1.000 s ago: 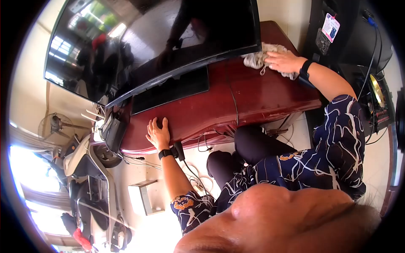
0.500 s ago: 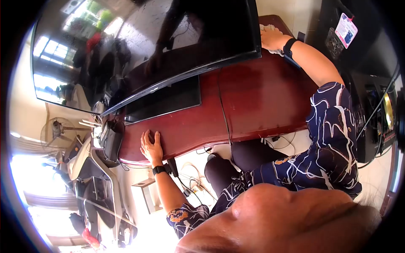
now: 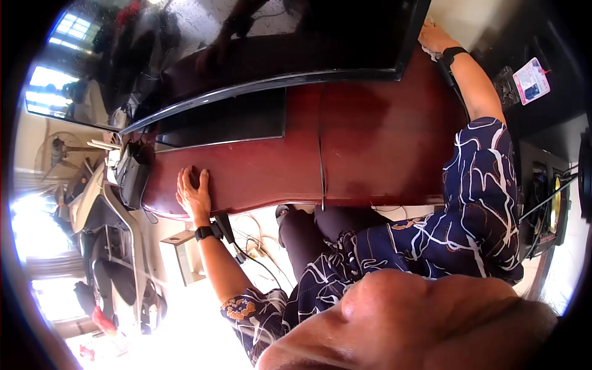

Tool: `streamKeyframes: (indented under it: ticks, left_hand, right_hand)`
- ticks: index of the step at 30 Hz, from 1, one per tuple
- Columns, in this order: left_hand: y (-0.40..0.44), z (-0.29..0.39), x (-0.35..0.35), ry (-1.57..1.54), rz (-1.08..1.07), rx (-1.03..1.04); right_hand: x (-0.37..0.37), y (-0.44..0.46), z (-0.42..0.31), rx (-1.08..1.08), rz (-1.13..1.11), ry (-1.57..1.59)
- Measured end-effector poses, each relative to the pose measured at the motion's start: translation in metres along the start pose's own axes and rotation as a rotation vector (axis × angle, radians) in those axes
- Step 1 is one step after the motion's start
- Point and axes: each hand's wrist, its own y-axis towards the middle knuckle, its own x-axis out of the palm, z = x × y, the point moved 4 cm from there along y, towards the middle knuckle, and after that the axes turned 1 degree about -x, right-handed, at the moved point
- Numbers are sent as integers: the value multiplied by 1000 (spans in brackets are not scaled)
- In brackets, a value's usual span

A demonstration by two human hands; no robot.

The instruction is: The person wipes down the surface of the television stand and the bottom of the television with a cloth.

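Note:
My left hand (image 3: pixel 195 192) rests with spread fingers near the front edge of the dark red table (image 3: pixel 382 142), holding nothing. At the table's far right corner, my right hand (image 3: pixel 436 38) presses on a pale cloth (image 3: pixel 431 54), mostly covered by the palm and fingers. Just left of that hand is the edge of a large dark screen (image 3: pixel 277 43), which leans over the back of the table. A flat black panel (image 3: pixel 228 117) lies on the tabletop beneath the screen, beyond my left hand.
A thin black cable (image 3: pixel 321 160) crosses the table and hangs over its front edge. Black equipment (image 3: pixel 536 129) with a hanging tag (image 3: pixel 531 81) stands at the right. A black box (image 3: pixel 134 176) sits at the table's left end, near chairs (image 3: pixel 108 209). Loose cables (image 3: pixel 253 240) lie below.
My right hand has moved farther out along the right side toward the back corner with the cloth. The view has shifted; my left hand stays flat on the table.

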Motion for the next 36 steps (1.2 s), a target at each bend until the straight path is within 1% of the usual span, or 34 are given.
streamKeyframes:
  ticks: [1,2,3,5,6,7,9,14,16,19,23,25,27,29,31,32,34,35,36]
  left_hand:
    - [1,1,1,-8,-5,-2]
    - [3,2,1,-2,-1,-10]
    - [4,3,1,1,3,-15]
    - [6,9,0,4,8,-16]
    - [6,9,3,7,16,-9]
    - [5,2,5,4,25,7]
    - [2,7,6,24,13,-9]
    - [10,4,12,7,32,-25]
    - [9,8,9,9,19,-22]
    - [10,8,13,10,23,-25]
    - [15,7,20,-3,58,-9]
    - [16,8,22,-7,60,5]
    - [16,9,24,-15,66,9]
    - [17,11,26,2,72,1]
    - [17,11,27,2,74,-11]
    - [17,12,26,5,75,-8]
    - [18,12,28,6,71,-10]
    - [18,12,28,3,73,-18]
    - [20,6,30,1,101,-15]
  right_hand:
    - [16,15,11,6,91,109]
    - [48,39,32,12,176,309]
    - [46,29,28,19,174,302]
    - [40,-4,23,186,202,624]
    - [49,-7,24,165,240,632]
    - [50,-25,15,131,232,612]
    - [68,-48,14,115,264,675]
    - [53,-120,-27,147,324,780]
    - [63,-144,-35,117,329,857]
    - [76,-176,-53,109,434,872]
    - [77,-219,-77,105,425,936]
    - [75,-241,-88,124,465,953]
    - [85,-256,-91,189,499,961]
    - [89,-261,-105,212,573,940]
    - [91,-265,-109,402,763,784]
    - [86,-268,-115,393,768,778]
    - [77,-277,-125,457,927,633]
    - [72,-281,-131,450,931,629]
    - [69,-279,-149,484,967,529]
